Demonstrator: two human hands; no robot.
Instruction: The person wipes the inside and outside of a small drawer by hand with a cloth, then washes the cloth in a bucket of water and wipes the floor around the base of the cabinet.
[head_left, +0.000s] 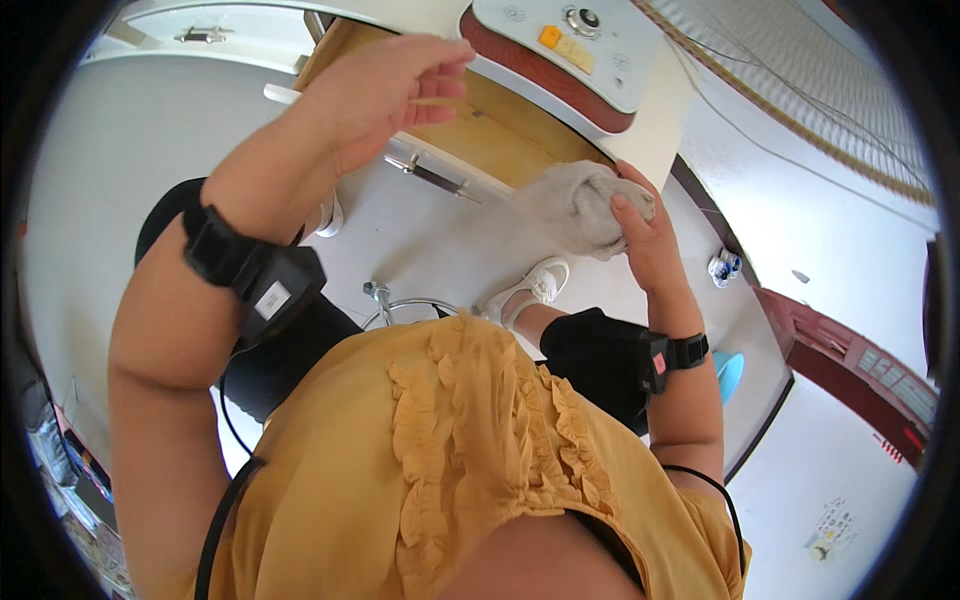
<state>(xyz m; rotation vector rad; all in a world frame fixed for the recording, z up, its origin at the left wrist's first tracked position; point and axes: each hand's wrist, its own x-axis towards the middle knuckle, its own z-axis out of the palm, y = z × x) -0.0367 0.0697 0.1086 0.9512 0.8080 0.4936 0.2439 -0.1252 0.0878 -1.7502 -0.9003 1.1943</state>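
Observation:
My right hand (651, 244) grips a crumpled light grey cloth (581, 210), its thumb pressed on the near side. The cloth hangs by the right end of a pulled-out wooden drawer (517, 142) with a dark bar handle (433, 178). Over the drawer's left part is my left hand (424, 90), fingers loosely bent and apart, with nothing seen in it. Behind the drawer, on a pale tabletop, stands a white-topped object (555, 45) with a dark red front band. A round knob (585, 21) and an orange and yellow piece (566, 49) are on its top.
Below are white shoes (544, 281) and a chrome stool base (382, 300). Another drawer or door front with a handle (202, 34) is at upper left. A light blue basin (727, 373) is right of my forearm. A ribbed mesh (817, 82) with cords hangs at upper right.

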